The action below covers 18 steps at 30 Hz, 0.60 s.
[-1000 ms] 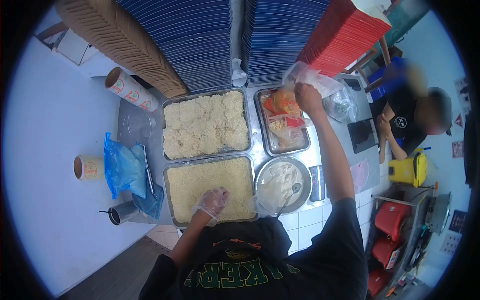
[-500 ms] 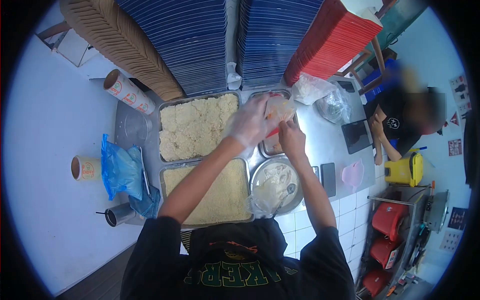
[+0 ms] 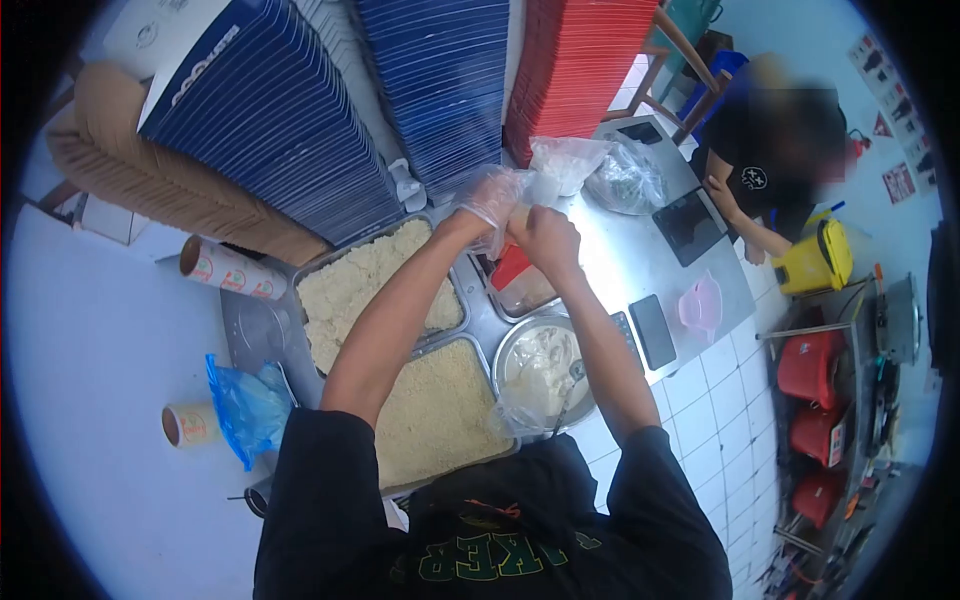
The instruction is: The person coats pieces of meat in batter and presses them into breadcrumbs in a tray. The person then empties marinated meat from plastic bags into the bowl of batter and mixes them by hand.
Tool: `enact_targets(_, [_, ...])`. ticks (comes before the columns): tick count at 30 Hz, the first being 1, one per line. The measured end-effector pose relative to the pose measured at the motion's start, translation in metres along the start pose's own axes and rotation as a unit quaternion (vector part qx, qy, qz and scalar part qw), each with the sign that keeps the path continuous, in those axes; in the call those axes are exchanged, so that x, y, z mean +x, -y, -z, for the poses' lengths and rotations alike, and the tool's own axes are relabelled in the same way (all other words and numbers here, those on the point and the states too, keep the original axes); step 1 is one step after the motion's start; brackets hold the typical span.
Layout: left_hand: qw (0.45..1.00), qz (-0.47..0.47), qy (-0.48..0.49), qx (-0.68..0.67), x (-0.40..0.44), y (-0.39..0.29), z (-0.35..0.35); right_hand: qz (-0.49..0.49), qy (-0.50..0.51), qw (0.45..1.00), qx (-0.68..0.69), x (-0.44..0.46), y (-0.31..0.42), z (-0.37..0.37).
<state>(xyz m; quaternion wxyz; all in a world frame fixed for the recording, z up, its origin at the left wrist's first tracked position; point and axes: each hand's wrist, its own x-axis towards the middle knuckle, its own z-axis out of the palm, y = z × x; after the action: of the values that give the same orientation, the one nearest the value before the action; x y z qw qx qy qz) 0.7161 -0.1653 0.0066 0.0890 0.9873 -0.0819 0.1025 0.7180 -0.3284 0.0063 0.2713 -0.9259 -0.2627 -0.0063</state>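
Observation:
My left hand (image 3: 492,200), in a clear plastic glove, is closed at the upper part of a translucent plastic bag (image 3: 541,188). Bare and curled, my right hand (image 3: 545,240) grips the same bag from the other side. A red piece (image 3: 510,266) shows just under my hands; its kind is unclear. Below them is a metal tray (image 3: 519,318) with pale pinkish pieces, partly covered by my hands. Nearer to me stands a round metal bowl (image 3: 500,365) of creamy white batter, with a spoon and a plastic bag at its edge.
Two metal trays of crumbs (image 3: 385,290) (image 3: 430,410) lie left. Stacked blue boxes (image 3: 440,90) and red boxes (image 3: 580,80) rise behind. Rightward are plastic bags (image 3: 625,180), a tablet (image 3: 690,225), a phone (image 3: 653,332) and a pink cup (image 3: 700,305). Another person (image 3: 765,170) leans at the table.
My view has turned and shifted. Both hands have moved together with the bag; the bag's orange contents, visible before, are now mostly hidden, and the red piece shows lower.

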Motion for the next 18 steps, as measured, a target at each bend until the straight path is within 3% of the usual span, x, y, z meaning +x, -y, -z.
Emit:
enact_targets(2, [0.998,-0.028,0.025,0.047,0.005,-0.002,0.007,-0.006,0.018,0.999,-0.031,0.004,0.010,-0.004])
enact_targets(4, [0.996,0.072,-0.004,-0.061,0.010,0.001,-0.004,-0.003,-0.007,1.000,-0.030,0.004,0.012,-0.012])
enact_targets(7, [0.983,0.121,-0.025,-0.137,0.006,-0.003,-0.002,0.003,-0.040,0.999,-0.009,0.005,0.008,-0.017])
enact_targets(10, [0.953,0.188,0.034,-0.235,0.003,-0.009,0.004,-0.003,-0.076,0.997,0.032,0.011,-0.002,-0.019])
enact_targets(18, [0.950,0.166,-0.025,-0.264,-0.016,-0.014,-0.011,-0.054,-0.063,0.987,0.136,0.015,-0.023,-0.020])
